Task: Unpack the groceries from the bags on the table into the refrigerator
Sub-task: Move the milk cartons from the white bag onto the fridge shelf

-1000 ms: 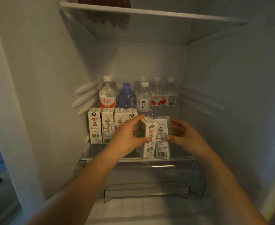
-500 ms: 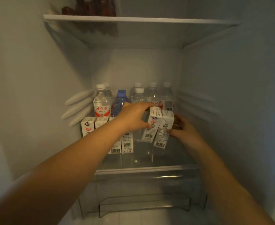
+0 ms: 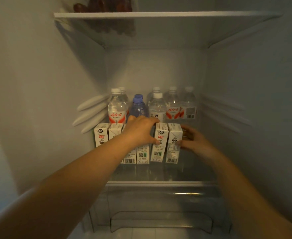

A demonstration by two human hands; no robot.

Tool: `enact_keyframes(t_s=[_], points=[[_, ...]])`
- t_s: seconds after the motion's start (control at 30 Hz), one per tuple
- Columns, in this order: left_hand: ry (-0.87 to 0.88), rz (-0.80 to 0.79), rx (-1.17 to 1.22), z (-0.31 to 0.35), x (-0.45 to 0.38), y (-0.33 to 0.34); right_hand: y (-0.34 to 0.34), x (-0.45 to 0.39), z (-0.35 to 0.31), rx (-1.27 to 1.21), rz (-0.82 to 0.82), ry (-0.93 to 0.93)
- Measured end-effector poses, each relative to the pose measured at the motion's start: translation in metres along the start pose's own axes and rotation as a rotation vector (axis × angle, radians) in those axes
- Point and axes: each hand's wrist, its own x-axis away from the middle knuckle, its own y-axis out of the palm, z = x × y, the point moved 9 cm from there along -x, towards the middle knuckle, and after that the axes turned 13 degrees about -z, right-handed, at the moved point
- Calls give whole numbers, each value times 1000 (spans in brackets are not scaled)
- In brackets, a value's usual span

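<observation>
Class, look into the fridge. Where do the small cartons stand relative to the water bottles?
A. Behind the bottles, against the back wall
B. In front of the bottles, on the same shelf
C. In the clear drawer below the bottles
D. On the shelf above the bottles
B: the cartons stand in a row along the glass shelf, nearer the camera than the bottles lined up behind them.

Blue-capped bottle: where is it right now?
Head view: the blue-capped bottle stands in the back row on the glass shelf, left of centre, between two white-capped bottles and just behind the left hand.
</observation>
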Motion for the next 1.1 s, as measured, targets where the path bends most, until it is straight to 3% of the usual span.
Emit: enact_keyframes(t_s=[0.63,0.8,0.93,1.1], points=[[-43,-12,-18,-15,2,1,20,-8,-6,63,-6,38],[-46,112,10,-8,22,-1,20,-5,-4,96,43,22],[-9,272,134,1,56,-7,10,7,-15,174,178,-5],[30,276,242,24,102,9,34,56,-45,377,285,-107]])
